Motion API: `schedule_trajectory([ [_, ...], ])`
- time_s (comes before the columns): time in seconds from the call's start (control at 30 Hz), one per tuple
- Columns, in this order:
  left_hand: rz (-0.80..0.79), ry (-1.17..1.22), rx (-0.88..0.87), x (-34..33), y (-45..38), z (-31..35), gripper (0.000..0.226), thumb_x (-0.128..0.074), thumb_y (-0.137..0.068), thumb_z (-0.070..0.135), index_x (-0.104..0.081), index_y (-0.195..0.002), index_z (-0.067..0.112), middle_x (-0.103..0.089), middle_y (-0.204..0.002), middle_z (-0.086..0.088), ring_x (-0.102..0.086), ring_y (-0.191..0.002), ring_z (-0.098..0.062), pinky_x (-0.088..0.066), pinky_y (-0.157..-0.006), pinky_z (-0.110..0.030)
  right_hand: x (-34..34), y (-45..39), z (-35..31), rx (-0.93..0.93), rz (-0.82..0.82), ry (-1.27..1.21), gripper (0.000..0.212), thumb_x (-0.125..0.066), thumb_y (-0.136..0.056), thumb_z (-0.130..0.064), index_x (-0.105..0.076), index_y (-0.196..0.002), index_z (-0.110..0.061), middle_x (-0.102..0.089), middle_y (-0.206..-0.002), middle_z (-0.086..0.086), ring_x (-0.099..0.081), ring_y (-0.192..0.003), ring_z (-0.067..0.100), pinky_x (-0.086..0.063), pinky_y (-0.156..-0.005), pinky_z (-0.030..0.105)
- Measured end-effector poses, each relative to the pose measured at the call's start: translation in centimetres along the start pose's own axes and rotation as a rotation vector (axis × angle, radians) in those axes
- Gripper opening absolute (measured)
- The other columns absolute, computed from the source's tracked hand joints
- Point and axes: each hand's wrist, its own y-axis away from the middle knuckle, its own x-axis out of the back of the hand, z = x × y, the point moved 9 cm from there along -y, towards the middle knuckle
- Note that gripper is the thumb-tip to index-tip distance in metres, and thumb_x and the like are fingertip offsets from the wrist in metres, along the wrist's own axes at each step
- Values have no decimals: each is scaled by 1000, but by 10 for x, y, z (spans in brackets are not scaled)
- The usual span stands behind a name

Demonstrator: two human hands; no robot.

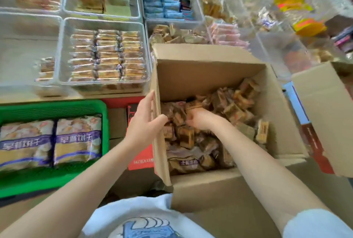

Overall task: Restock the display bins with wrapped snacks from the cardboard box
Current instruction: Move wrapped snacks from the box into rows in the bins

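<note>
My left hand point(148, 121) grips left wall of cardboard box point(210, 77), thumb inside, fingers outside, steadying it. My right hand point(198, 118) down among wrapped snacks point(235, 108) near box's left wall, fingers curled into pile; whether anything is actually held, cannot tell. Snacks directly under right hand, so it does the lift. Likely matching display bin point(177, 34) sits just beyond box's far edge: carry forward.

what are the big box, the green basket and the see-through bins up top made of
Box: corrugated cardboard, matte brown, judging by its folded flaps and raw edges. Green basket: looks like moulded plastic, with a uniform colour and a ribbed, perforated wall. Display bins: clear rigid plastic, probably acrylic or similar; the snacks show through the glossy walls.
</note>
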Motion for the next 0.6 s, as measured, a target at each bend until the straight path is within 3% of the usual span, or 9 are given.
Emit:
schedule_trajectory([
  [0.13, -4, 3, 3, 2, 2, 5, 87, -54, -74, 46, -20, -154, 47, -32, -159, 16, -46, -136, -14, -44, -109, -52, -36, -29, 18, -77, -95, 44, 27, -67, -92, -37, -65, -106, -14, -62, -91, 5, -60, -84, 24, -55, -81, 39],
  [0.3, -14, 25, 12, -1, 4, 4, 85, -56, -77, 45, -19, -154, 47, -30, -159, 18, -42, -138, -11, -43, -110, -51, -54, -28, 7, -61, -169, 77, 44, -65, -97, -27, -55, -133, -5, -63, -110, 10, -69, -98, 28, -60, -79, 35],
  [0.4, -30, 51, 33, -3, 2, 3, 87, -58, -76, 47, -18, -154, 48, -28, -160, 18, -42, -139, -14, -43, -110, -52, -14, -17, 2, 6, -78, -240, 51, -68, -94, -36, -52, -138, -16, -66, -110, 5, -71, -88, 23, -61, -68, 34],
  [0.5, -30, 7, 33, -1, -1, 3, 83, -65, -83, 47, -24, -155, 41, -30, -158, 16, -41, -138, -11, -42, -111, -44, 46, 11, -14, 182, 93, -770, 37, -59, -99, -29, -56, -133, -15, -67, -118, 2, -67, -107, 23, -60, -87, 42],
  [0.57, 81, -35, -27, 15, -1, 12, 63, -67, -90, 43, -41, -146, 33, -43, -146, 13, -47, -127, -5, -46, -105, -36, 76, 35, -35, 348, 65, -1086, 24, -56, -100, -17, -57, -124, -14, -68, -114, 7, -67, -109, 26, -57, -92, 47],
  [0.6, 149, -5, -72, 26, 0, 20, 47, -66, -93, 41, -50, -136, 33, -51, -137, 12, -53, -118, -3, -50, -99, -34, 87, 48, -49, 417, 41, -1129, 21, -57, -100, -15, -55, -120, -11, -67, -112, 10, -67, -106, 28, -57, -89, 48],
])
